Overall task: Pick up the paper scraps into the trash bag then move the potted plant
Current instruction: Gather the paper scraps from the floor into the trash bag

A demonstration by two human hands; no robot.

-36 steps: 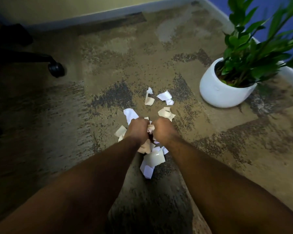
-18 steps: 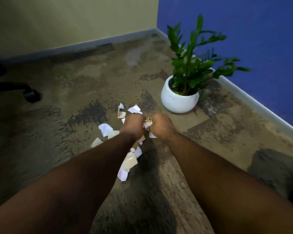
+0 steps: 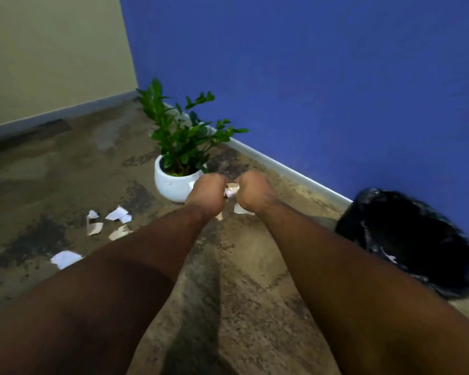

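Observation:
My left hand point(image 3: 207, 194) and my right hand point(image 3: 255, 192) are held side by side above the floor, each gripping a bunch of white paper scraps point(image 3: 231, 190) that poke out between and below the fists. Several more scraps point(image 3: 117, 215) lie on the carpet to the left, one larger piece point(image 3: 65, 259) nearest me. The potted plant point(image 3: 178, 182), green leaves in a round white pot, stands just beyond my left hand near the wall corner. The black trash bag point(image 3: 406, 239) sits open on the floor at the right, against the blue wall.
Patchy brown carpet point(image 3: 228, 266) covers the floor. A blue wall point(image 3: 309, 77) with a white baseboard runs along the right, and a beige wall point(image 3: 52, 50) closes off the back left.
Both hands have lifted off the scrap pile with paper in them. The view has swung up and to the right, bringing the trash bag into sight and the chair wheel out of it.

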